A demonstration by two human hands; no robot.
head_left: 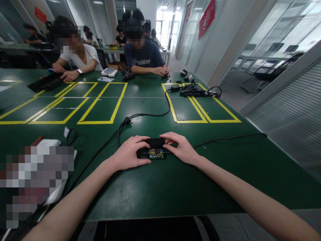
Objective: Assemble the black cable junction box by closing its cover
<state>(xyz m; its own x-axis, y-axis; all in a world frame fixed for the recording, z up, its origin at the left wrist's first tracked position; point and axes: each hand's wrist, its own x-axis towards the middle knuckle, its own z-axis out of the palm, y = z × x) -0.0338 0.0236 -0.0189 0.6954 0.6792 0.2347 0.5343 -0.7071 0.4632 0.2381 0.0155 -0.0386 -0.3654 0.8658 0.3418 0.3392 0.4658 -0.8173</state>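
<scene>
Before me on the green table is a small circuit board (156,154) with two orange-ringed coils, in what looks like the lower half of a black adapter casing. Black cables lead off both its left and right sides. Just behind the board sits a black casing cover (156,142). My left hand (130,151) curves around the left side, fingers on the cover's left end and thumb low beside the board. On the other side, my right hand (181,147) grips the cover's right end between thumb and fingers. The fingertips' undersides are hidden.
A thick black cable with a plug (127,121) crosses the table to my left, near a partly blurred white object (59,180). Yellow tape (96,122) marks rectangles farther off. A bundle of black adapters and cables (198,91) lies back right. Two people work across the table.
</scene>
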